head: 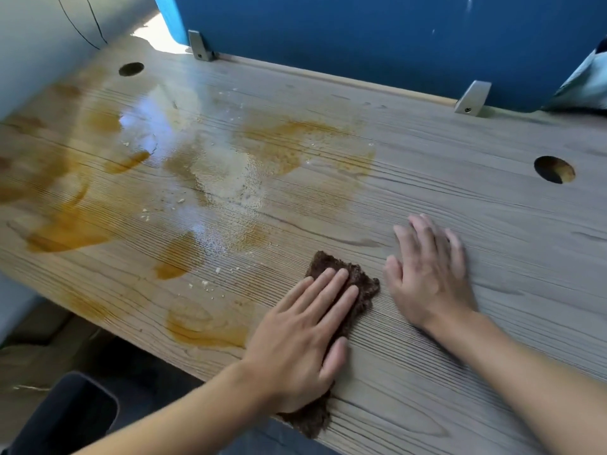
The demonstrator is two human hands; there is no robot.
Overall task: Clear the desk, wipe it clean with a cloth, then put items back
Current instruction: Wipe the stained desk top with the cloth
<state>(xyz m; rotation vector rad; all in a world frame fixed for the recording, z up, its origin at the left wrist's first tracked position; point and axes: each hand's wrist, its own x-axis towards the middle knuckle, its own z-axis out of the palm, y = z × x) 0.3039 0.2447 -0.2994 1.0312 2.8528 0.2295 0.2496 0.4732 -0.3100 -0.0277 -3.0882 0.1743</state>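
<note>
The grey-brown wood-grain desk, pierced by two round cable holes, carries amber liquid smears and pale scattered crumbs across its left half, a dark brown fuzzy cloth near the front edge beneath a flat left hand, and a flat right hand beside it.

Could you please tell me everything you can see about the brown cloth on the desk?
The brown cloth is a dark, coarse, fuzzy-looking rag, crumpled rather than neatly folded. It lies flat on the wooden desk near its front edge, with its near end hanging slightly over that edge. The left hand presses on it palm down, fingers spread, covering its middle, so only its far and near ends show. The right hand rests on the desk just beside it. The amber spill lies to its left, apart from it.
</note>
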